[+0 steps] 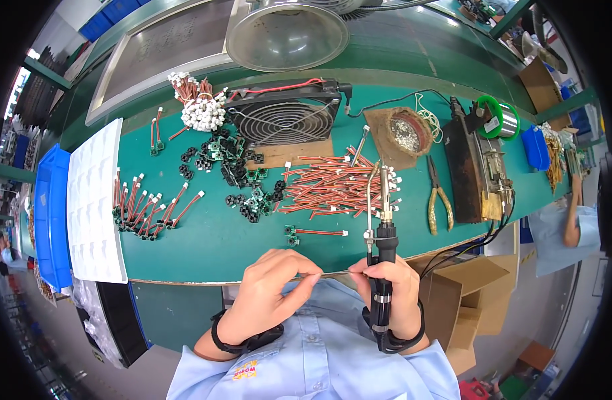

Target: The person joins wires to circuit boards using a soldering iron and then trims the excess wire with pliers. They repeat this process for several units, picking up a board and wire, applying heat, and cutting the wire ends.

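My right hand (404,293) is closed round the black handle of a soldering iron (386,245), its tip pointing away over the bench; a thin metal tube runs alongside. Near the bench's front edge, my left hand (269,283) has thumb and forefinger brought together; anything between them is too small to make out. Just beyond lies a small green circuit board (292,235) with red-and-dark wires ending in a white plug. A heap of similar wire leads (336,187) spreads behind it. Loose boards with black parts (236,167) are piled farther back. Several wired boards (149,217) stand to the left.
A black fan (286,115) stands at the back beside a bundle of white-plugged leads (204,110). To the right are pliers (440,200), a tin of metal shavings (407,133), a dark metal box (464,167) and a solder spool (499,119). A white tray (96,207) borders the left.
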Motion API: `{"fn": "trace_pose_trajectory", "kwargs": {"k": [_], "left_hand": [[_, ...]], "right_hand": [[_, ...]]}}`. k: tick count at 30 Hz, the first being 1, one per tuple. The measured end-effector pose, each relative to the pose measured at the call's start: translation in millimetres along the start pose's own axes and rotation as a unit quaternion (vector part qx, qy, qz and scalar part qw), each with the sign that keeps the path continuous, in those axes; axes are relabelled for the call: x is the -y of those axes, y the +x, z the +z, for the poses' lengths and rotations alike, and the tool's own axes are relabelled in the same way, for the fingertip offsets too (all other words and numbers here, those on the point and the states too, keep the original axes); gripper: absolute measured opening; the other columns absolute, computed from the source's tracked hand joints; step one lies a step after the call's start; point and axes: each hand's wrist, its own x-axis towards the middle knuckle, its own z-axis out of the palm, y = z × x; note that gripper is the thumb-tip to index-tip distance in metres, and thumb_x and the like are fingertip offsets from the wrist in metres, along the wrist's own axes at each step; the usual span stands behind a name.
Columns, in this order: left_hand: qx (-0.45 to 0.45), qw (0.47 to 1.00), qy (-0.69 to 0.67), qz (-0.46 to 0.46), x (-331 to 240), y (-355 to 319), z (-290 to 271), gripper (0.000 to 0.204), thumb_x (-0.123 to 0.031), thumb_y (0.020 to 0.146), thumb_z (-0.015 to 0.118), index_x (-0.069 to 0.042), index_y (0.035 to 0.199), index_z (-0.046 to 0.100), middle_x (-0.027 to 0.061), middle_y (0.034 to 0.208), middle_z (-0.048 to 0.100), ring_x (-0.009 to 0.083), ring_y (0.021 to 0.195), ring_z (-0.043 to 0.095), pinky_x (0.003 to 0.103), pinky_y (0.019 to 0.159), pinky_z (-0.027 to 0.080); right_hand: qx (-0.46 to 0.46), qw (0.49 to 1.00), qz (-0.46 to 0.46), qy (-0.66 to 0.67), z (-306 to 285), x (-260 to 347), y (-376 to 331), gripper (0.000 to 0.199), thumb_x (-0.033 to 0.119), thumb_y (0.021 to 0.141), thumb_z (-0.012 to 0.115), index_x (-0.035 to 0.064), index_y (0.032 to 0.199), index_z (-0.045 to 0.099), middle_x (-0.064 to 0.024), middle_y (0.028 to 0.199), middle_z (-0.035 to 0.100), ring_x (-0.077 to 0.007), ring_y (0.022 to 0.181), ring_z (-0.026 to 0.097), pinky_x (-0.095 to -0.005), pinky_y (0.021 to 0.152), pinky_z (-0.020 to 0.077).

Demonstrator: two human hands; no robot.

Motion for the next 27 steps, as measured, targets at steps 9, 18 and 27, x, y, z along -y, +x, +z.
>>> {"fn": "trace_pose_trajectory", "kwargs": {"k": [9,18,27], "left_hand": [[0.008,0.997,-0.040,-0.061,4,-8,13,0.010,0.006,0.073,0.064,0.002,0.081,0.059,0.0108,0.078,0.063,0.0222,0.072,0.061,0.030,0.062,0.048],[0.085,0.993,-0.081,-0.021,5,2,2,0.006,0.003,0.077,0.062,0.002,0.083,0.060,0.0110,0.077,0.063,0.0218,0.073,0.062,0.028,0.064,0.048],[-0.099,0.972,0.186,-0.107,23,8,4,0.025,0.000,0.076,0.064,0.001,0.099,0.057,0.0104,0.083,0.054,0.0195,0.063,0.051,0.029,0.059,0.044]], "right_hand": [[0.095,0.992,0.041,0.072,9,3,-1,0.046,-0.007,0.068,0.072,0.0100,0.103,0.050,-0.0117,0.084,0.065,-0.0201,0.070,0.064,-0.0263,0.061,0.0507],[0.029,0.991,0.025,0.127,12,-4,-2,0.042,-0.007,0.067,0.070,0.0059,0.102,0.050,-0.0058,0.072,0.061,-0.0164,0.062,0.059,-0.0262,0.053,0.0459],[0.014,0.966,0.083,0.245,-1,-2,-10,0.048,-0.011,0.074,0.066,0.0095,0.102,0.033,-0.0153,0.081,0.060,-0.0189,0.071,0.062,-0.0294,0.062,0.0509]]}}
